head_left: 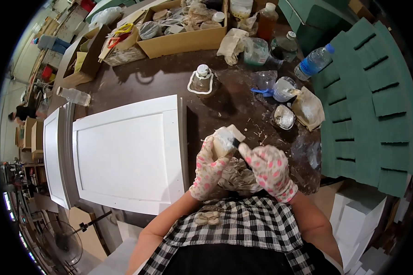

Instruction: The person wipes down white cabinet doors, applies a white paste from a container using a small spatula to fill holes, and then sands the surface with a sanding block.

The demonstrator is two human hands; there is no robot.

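Note:
My left hand [209, 167], in a white glove with pink dots, grips a cream-coloured pad smeared with white paste [225, 141]. I cannot tell whether the pad is sponge or folded cloth. My right hand [271, 172], gloved alike, has its fingers curled, with the index finger reaching toward the pad. A small black piece [236, 143] lies against the paste by that fingertip; the rest of it is hidden. Below both hands a crumpled beige cloth [238, 176] rests at the table's near edge. A white framed panel [126, 153] lies left of my left hand.
A handled bottle with a white cap [203, 82] stands beyond my hands. To the right sit an open tub of white paste [284, 118], a stained paper piece [308, 109] and several bottles. Cardboard boxes [183, 45] line the far edge. Green slotted sheets [367, 101] rise at right.

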